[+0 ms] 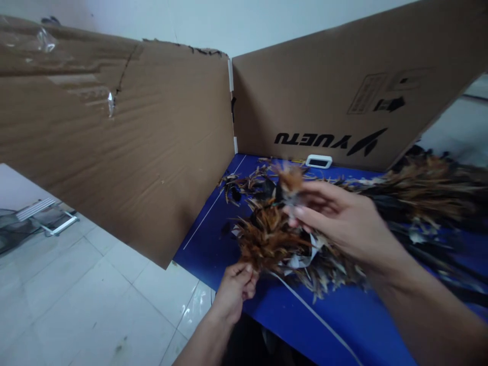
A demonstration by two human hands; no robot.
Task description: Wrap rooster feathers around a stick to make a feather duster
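Observation:
My left hand [237, 288] is closed at the near edge of the blue table, its fingers pinching the lower end of a bundle of brown feathers [269, 236]. Farther up on the right, my right hand [335, 216] pinches a small tuft of brown and grey feathers [290, 185] between thumb and fingers; motion blurs the tuft. Beside the bundle lies a piece of white paper [305, 258], partly covered by feathers. A thin white cord [316, 310] runs from near the bundle toward the front of the table.
Brown cardboard panels stand at the left [160, 132] and back right [324, 91] of the blue table [208, 231]. Loose feathers [247, 180] lie near the corner. A small white device [318, 161] leans at the back panel. A large feather pile [430, 190] fills the right side.

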